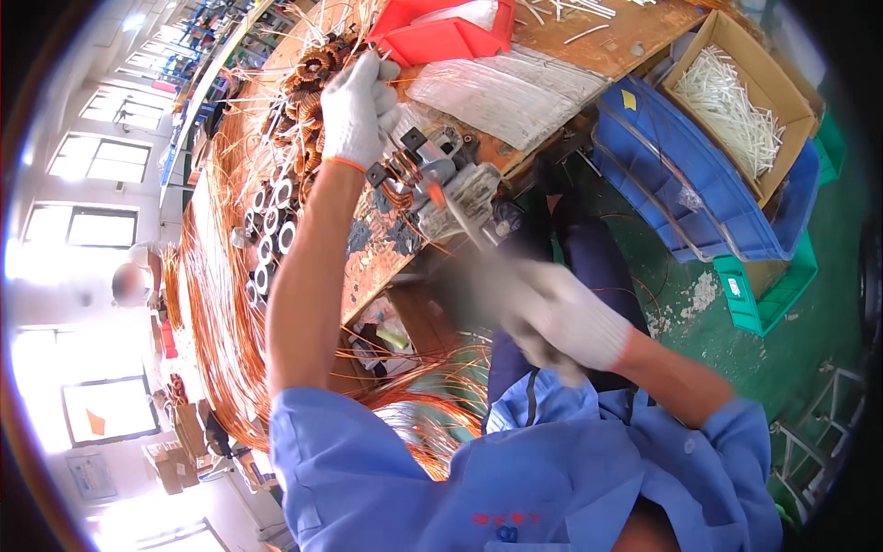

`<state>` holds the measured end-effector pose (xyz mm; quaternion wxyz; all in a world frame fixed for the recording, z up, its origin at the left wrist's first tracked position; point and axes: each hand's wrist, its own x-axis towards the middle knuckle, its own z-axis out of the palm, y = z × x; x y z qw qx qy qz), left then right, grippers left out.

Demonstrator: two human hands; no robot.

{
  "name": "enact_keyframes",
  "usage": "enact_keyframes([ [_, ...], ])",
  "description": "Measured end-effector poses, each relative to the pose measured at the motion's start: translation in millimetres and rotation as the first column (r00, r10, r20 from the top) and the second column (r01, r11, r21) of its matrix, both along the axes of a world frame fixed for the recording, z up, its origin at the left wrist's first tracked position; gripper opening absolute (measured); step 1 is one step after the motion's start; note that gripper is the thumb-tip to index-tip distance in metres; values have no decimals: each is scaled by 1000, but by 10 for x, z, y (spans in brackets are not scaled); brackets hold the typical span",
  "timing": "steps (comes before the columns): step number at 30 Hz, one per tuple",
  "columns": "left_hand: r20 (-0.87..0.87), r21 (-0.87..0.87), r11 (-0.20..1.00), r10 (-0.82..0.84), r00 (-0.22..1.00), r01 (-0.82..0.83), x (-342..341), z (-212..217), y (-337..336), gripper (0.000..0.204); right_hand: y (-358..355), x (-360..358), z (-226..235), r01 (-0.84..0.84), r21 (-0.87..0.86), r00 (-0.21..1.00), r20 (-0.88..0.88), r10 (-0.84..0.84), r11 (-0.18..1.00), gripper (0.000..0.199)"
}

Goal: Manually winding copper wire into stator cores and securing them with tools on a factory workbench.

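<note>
Nearest, at 6 o'clock: blue work-shirt sleeves [386,460] of the person, both forearms coming up from the lower edge.

Right hand [561,317] in a white knit glove, motion-blurred, fingers curled shut around a thin metal hand tool [460,216]; the tool's tip points up at 11 o'clock toward the wound part. Blur hides the exact grip.

Left hand [359,106] in a white knit glove with orange cuff, at 11 o'clock from the right hand, fingers bent and closed down over the top of the copper-wound coil with grey metal frame [428,175]. The coil sits on the edge of the worn brown wooden bench [607,46], just below the left hand.

Left of the arm, at 9 o'clock: a row of silver-white ring cores [269,230] on the bench, amid masses of loose copper wire strands [216,304].

Beyond the left hand, at 12 o'clock: red plastic bin [441,37]; it holds something pale, unclear what. Beside it a clear plastic bag of white sleeves [515,92] lies flat on the bench.

At 2 o'clock: open brown cardboard box [791,106] filled with short white tubing pieces [736,106], resting in a blue plastic crate [681,175]. Green plastic crate [773,285] below it on the green floor, contents hard to tell.

Far, at 9 o'clock: another person [138,271], blurred.
</note>
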<state>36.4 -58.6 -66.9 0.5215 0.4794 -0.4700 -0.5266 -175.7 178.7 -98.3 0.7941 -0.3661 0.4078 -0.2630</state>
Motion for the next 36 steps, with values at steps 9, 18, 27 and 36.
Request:
enact_keyframes([
  [9,965,90,884,-192,180,459,-118,1,-426,69,523,-314,-560,-55,-431,918,-377,-124,901,26],
  [18,946,-321,776,295,137,543,-721,429,232,59,5150,-2453,-3113,-163,-92,163,-985,-66,982,12],
  [27,580,802,278,-147,-802,529,-764,247,1401,25,3762,-3356,-3541,513,-327,178,-864,-471,794,47],
  [36,633,740,229,82,-770,633,-892,601,1019,29,877,-1076,-601,391,-348,890,-93,-446,852,17],
])
